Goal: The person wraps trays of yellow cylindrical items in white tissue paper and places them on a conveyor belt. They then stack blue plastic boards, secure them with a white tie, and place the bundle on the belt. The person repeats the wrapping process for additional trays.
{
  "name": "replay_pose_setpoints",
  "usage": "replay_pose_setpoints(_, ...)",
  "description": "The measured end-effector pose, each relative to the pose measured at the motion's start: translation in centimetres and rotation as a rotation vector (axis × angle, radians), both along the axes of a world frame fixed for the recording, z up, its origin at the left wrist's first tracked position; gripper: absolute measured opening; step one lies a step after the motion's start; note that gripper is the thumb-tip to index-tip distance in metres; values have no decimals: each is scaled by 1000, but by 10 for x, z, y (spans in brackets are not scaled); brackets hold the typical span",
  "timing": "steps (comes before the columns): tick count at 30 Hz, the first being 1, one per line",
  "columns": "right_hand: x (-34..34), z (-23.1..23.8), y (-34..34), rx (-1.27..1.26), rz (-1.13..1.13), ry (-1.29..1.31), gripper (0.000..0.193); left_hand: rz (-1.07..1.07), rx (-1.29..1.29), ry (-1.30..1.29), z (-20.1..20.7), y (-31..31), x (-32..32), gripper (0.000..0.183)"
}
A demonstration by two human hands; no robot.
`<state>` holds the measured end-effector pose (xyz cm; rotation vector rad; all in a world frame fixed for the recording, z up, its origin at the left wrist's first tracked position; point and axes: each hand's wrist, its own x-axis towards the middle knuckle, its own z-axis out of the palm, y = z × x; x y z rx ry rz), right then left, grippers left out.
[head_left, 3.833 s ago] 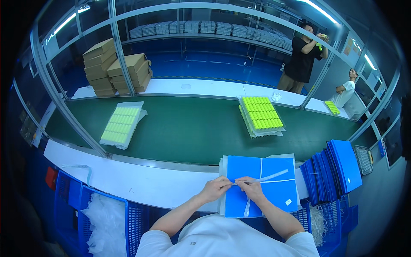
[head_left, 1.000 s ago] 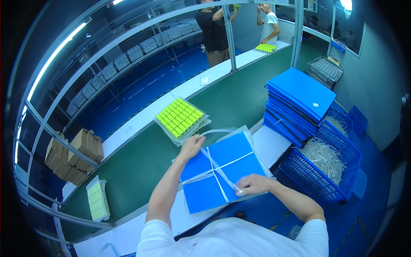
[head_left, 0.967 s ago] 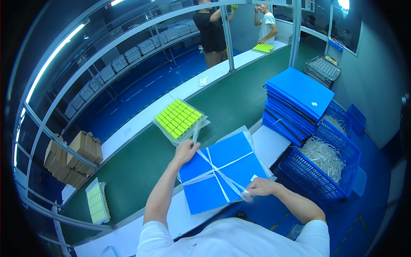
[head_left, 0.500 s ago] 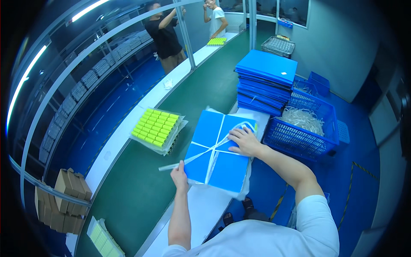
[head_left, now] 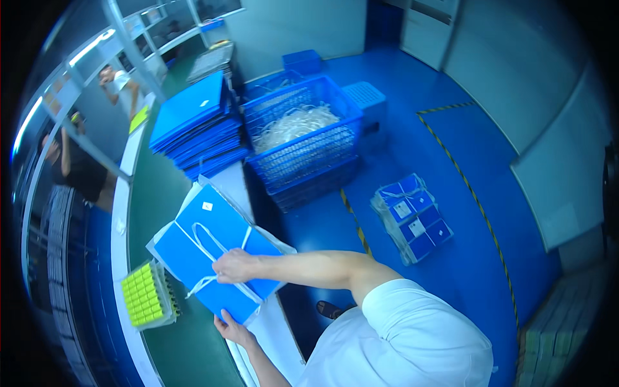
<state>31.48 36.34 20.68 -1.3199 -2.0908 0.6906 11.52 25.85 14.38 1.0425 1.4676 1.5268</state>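
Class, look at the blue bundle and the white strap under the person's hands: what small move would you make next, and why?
Probably pull the strap snug with the right hand. That hand rests on the strap where it crosses the bundle, while the left hand holds the bundle's near edge. A loop of strap lies slack on top, so the tie looks unfinished.
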Motion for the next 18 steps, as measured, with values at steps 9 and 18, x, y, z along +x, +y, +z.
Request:
replay_pose_setpoints(9, 234, -58, -187, -402, -666, 346, 40, -608, -240, 299, -8, -29, 180, 32)
replay_pose_setpoints(18, 480, -276, -282, -771, -1266, 344, 39, -935, -801, 502, -169, -125, 295, 34)
